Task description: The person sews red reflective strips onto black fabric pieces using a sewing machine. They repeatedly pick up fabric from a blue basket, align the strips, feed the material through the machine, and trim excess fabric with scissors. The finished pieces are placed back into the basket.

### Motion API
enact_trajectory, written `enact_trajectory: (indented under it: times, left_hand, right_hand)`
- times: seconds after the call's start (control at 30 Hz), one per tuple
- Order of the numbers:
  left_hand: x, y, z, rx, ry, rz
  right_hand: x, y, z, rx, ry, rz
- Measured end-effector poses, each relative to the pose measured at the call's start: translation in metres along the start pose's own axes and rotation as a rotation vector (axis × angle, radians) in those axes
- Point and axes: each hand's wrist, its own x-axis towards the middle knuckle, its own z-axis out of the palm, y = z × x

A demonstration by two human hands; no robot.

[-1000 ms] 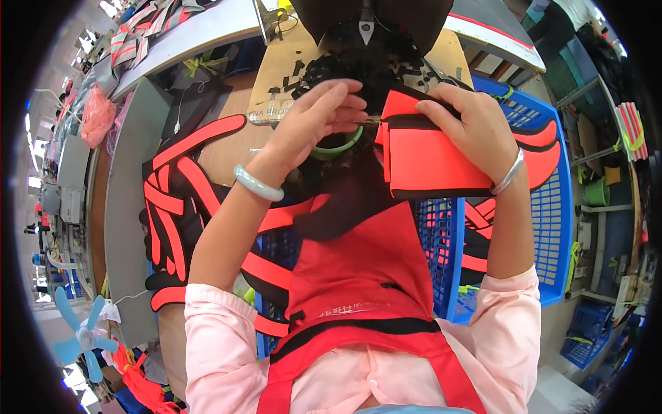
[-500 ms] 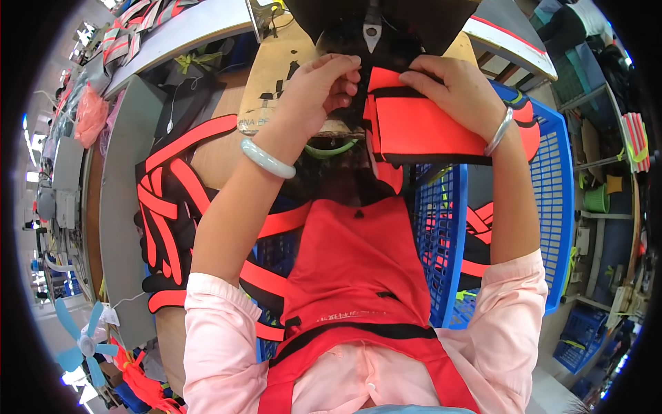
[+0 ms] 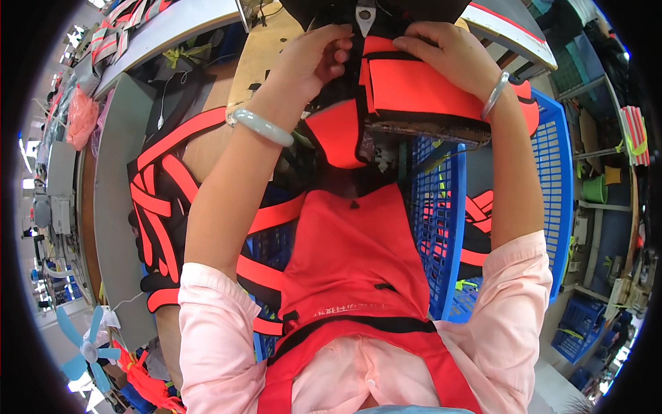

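Observation:
A bright orange fabric piece with black edging (image 3: 420, 86) lies under the dark machine head, in front of a pointed metal part (image 3: 365, 17). My right hand (image 3: 452, 55) grips its far edge, fingers bent and thumb against the fabric. Left of the metal part, my left hand (image 3: 318, 58) is closed in a pinch; what its fingertips hold, if anything, is hidden. Below and between the hands, an orange flap with black edging (image 3: 338, 134) hangs at the machine's near edge; its link to the larger piece is unclear.
Orange-and-black strips (image 3: 155, 203) are heaped at my left, beside a grey panel (image 3: 114, 207). At my right stands a blue plastic basket (image 3: 555, 186) with more strips inside. A wooden tabletop (image 3: 258, 52) lies left of the machine. A blue fan (image 3: 88, 348) is at the lower left.
Both hands have moved farther away from me, the larger orange piece shifting with the right hand. The orange flap now shows below the left hand.

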Motion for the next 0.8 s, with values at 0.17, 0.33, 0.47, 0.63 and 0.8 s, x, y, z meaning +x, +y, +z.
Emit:
enact_trajectory:
  times: [0.17,0.33,0.47,0.63,0.8]
  left_hand:
    - [-0.008,0.01,-0.005,-0.097,-0.016,0.069]
    - [-0.053,0.009,-0.021,0.472,-0.157,0.025]
    - [-0.086,0.005,-0.012,0.712,-0.519,-0.151]
    - [-0.109,-0.033,0.003,0.546,-0.858,0.031]
    - [-0.129,-0.043,0.022,0.143,-0.716,-0.045]
  right_hand:
    - [-0.01,-0.011,-0.009,-0.006,0.023,0.016]
    - [-0.044,-0.034,-0.018,0.075,-0.007,0.068]
    - [-0.067,-0.044,-0.022,0.173,-0.036,0.066]
    - [-0.096,-0.055,-0.034,0.287,-0.019,0.094]
    - [-0.124,-0.065,-0.053,0.325,0.03,0.176]
